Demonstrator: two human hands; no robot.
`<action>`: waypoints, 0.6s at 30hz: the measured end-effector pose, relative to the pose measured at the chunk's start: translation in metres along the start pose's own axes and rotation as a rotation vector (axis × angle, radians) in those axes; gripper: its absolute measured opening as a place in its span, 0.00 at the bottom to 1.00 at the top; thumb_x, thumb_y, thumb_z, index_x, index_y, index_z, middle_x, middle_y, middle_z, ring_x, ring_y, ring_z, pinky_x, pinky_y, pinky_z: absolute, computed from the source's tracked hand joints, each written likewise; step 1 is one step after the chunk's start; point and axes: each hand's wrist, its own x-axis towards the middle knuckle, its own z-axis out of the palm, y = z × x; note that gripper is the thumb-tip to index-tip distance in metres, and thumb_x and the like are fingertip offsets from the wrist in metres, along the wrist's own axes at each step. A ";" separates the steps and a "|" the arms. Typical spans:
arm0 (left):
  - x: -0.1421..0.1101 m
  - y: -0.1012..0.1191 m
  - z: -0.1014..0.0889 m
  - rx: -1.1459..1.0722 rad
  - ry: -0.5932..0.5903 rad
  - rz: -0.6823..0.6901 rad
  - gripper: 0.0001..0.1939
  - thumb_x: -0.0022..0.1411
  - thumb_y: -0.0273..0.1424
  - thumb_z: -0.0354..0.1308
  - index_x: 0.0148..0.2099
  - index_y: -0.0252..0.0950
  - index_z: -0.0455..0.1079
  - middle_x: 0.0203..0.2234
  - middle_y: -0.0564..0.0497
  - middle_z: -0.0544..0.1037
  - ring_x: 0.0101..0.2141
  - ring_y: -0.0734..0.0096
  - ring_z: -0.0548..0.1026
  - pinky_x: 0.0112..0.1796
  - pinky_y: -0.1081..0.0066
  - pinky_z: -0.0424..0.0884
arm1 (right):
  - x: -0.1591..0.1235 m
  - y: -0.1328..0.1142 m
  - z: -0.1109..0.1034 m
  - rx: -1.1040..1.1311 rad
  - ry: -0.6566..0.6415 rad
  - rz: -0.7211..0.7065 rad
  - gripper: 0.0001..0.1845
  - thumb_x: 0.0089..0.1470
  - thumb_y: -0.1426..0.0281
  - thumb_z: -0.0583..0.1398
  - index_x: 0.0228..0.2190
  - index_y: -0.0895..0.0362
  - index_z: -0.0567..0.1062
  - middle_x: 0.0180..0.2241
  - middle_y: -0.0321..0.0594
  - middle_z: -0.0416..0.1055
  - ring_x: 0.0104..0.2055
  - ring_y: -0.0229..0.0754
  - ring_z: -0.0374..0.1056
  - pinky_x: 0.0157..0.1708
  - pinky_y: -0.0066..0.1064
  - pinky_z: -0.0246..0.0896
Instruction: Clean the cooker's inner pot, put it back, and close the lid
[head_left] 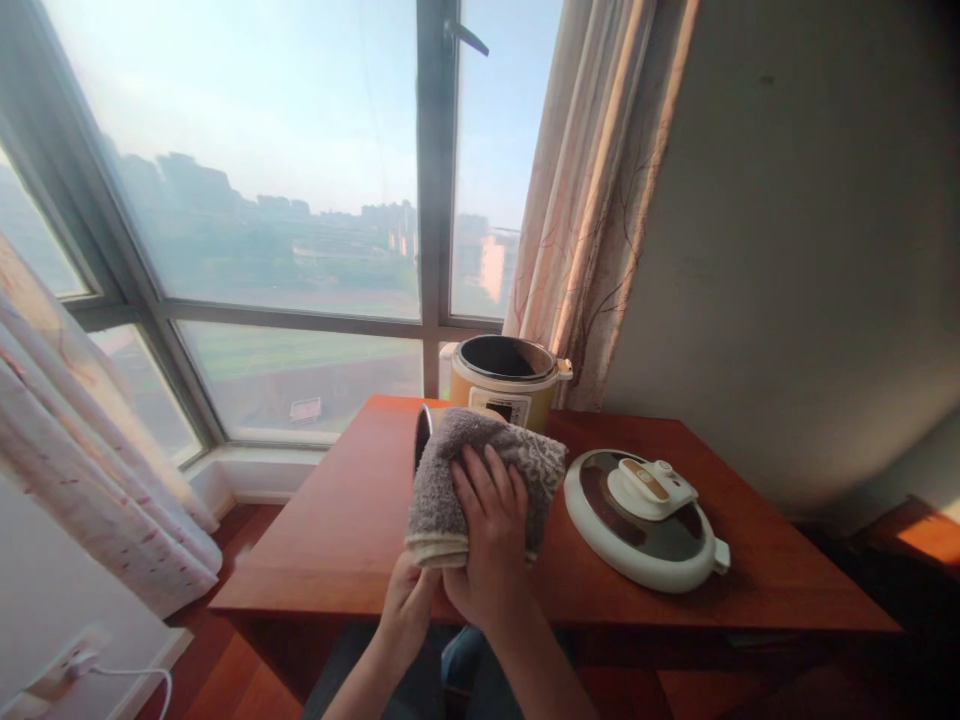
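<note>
My right hand (487,530) lies flat on a grey towel (465,480), fingers spread and pressing it against a metal inner pot (421,435) whose dark rim shows at the towel's left edge. My left hand (406,605) reaches up from below and holds the pot's underside, its fingers mostly hidden by the towel. Pot and towel are held above the near edge of a red-brown wooden table (337,530).
A yellow cooker body (506,385) stands open at the table's back by the window. Its white and brown lid (645,515) lies flat on the table to the right. Curtains hang left and right. A white plug and cable (82,665) sit at lower left.
</note>
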 end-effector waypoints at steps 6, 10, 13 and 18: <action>-0.006 0.002 -0.007 0.153 -0.076 0.089 0.34 0.62 0.60 0.49 0.23 0.35 0.71 0.19 0.50 0.72 0.25 0.66 0.67 0.29 0.70 0.65 | 0.086 0.009 -0.018 -0.001 -0.273 0.087 0.28 0.57 0.65 0.55 0.59 0.55 0.68 0.62 0.43 0.65 0.65 0.49 0.54 0.65 0.43 0.40; -0.012 -0.003 -0.012 0.232 -0.030 0.110 0.35 0.61 0.62 0.47 0.22 0.36 0.71 0.19 0.49 0.72 0.26 0.64 0.69 0.30 0.68 0.66 | 0.134 0.020 -0.015 0.026 -0.507 0.165 0.17 0.60 0.65 0.54 0.47 0.52 0.76 0.50 0.43 0.76 0.53 0.51 0.68 0.54 0.41 0.57; -0.018 -0.008 -0.018 0.272 0.032 0.103 0.37 0.58 0.64 0.47 0.22 0.36 0.73 0.20 0.47 0.75 0.27 0.61 0.71 0.31 0.67 0.68 | 0.162 0.036 -0.002 0.075 -0.655 0.206 0.12 0.61 0.64 0.57 0.41 0.55 0.78 0.43 0.42 0.78 0.45 0.49 0.72 0.44 0.36 0.64; -0.028 -0.015 -0.030 0.301 0.054 0.131 0.36 0.59 0.63 0.48 0.24 0.36 0.76 0.21 0.45 0.78 0.27 0.60 0.73 0.32 0.66 0.69 | 0.183 0.057 0.024 0.129 -0.757 0.355 0.17 0.62 0.62 0.63 0.48 0.58 0.73 0.46 0.43 0.73 0.44 0.45 0.72 0.43 0.42 0.71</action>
